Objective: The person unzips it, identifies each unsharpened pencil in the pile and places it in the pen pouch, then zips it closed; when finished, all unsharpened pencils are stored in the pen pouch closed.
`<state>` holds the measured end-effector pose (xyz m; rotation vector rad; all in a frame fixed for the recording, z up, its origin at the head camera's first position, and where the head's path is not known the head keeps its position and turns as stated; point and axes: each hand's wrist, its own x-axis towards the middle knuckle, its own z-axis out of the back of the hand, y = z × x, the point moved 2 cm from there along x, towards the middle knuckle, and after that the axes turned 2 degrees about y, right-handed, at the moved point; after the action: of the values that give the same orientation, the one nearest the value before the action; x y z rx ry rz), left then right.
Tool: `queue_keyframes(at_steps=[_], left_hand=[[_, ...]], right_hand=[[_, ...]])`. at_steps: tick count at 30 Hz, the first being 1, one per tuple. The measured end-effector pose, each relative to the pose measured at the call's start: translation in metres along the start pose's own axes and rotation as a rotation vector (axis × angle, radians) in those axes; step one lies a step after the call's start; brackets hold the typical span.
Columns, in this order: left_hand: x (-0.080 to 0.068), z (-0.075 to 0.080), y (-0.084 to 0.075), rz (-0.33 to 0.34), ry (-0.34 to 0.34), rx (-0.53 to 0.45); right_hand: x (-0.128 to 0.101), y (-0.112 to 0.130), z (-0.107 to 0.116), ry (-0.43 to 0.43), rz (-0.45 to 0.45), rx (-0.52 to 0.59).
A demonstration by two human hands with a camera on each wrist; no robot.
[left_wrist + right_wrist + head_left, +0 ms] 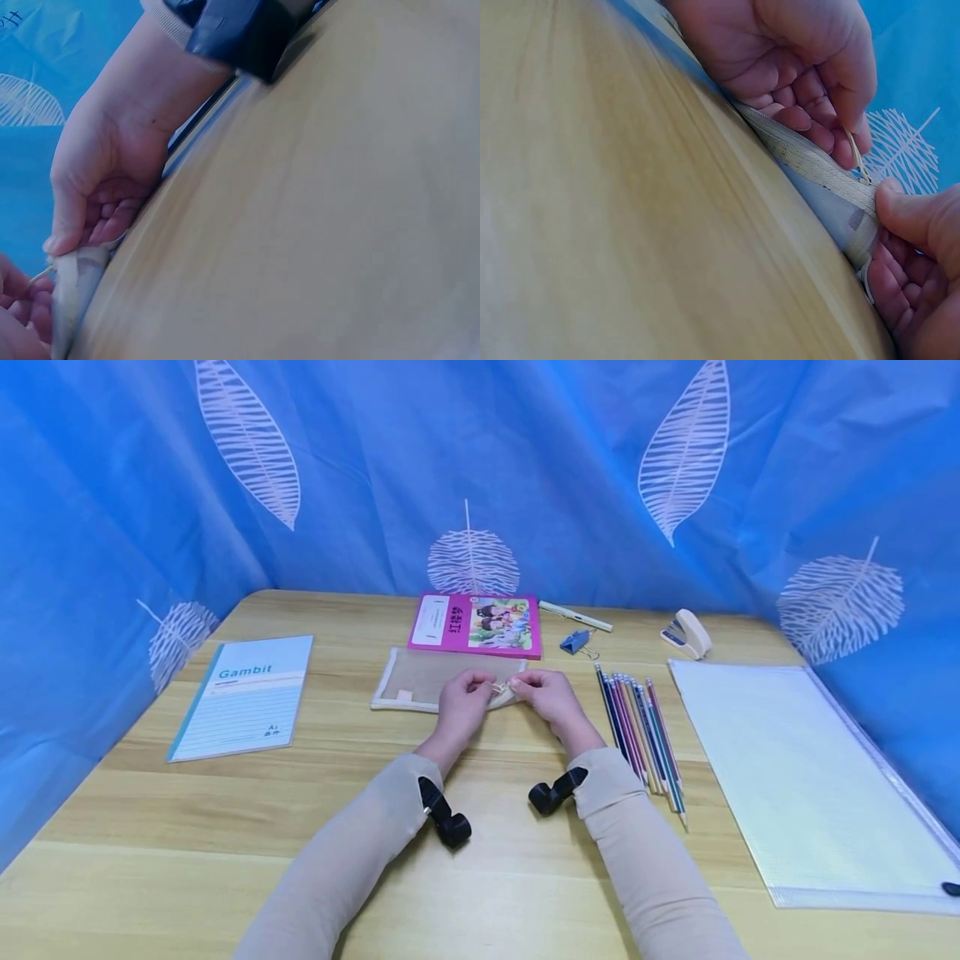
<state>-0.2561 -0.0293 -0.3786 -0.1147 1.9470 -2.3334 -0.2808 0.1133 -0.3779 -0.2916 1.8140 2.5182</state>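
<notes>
While left hand (462, 697) pinches one pouch (435, 680) | right hand (551, 695) pinches zipper pull (859, 161) | roughly ten pencils (641, 727)

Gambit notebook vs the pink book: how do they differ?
The Gambit notebook is pale blue with ruled lines; the pink book is magenta with cartoon art. The Gambit notebook lies at the table's left, clear of other things; the pink book lies at the far middle, just behind the mesh pouch. The notebook looks larger. Both lie flat and closed.
</notes>
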Motion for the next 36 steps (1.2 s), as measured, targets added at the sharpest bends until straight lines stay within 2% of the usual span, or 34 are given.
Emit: queue_keyframes(at_steps=[5, 13, 17, 22, 27, 32, 36], left_hand=[[0.005, 0.006, 0.002, 0.099, 0.059, -0.111], [0.006, 0.014, 0.003, 0.17, 0.136, -0.108], [0.004, 0.019, 0.003, 0.179, 0.156, -0.096], [0.002, 0.029, 0.0, 0.187, 0.176, -0.033], [-0.001, 0.044, 0.002, 0.141, 0.182, -0.001], [-0.001, 0.069, 0.013, 0.125, 0.179, 0.045], [0.002, 0.093, 0.015, 0.117, 0.191, 0.11]], right_hand=[[-0.002, 0.001, 0.0, 0.019, 0.013, -0.027], [-0.009, 0.0, 0.001, 0.072, 0.063, -0.141], [-0.013, 0.001, 0.0, 0.067, 0.079, -0.167], [-0.015, 0.003, -0.001, 0.059, 0.087, -0.157], [-0.016, 0.002, -0.003, 0.054, 0.105, -0.154], [-0.017, 0.0, -0.002, 0.074, 0.094, -0.153], [-0.018, 0.0, 0.0, 0.076, 0.095, -0.161]])
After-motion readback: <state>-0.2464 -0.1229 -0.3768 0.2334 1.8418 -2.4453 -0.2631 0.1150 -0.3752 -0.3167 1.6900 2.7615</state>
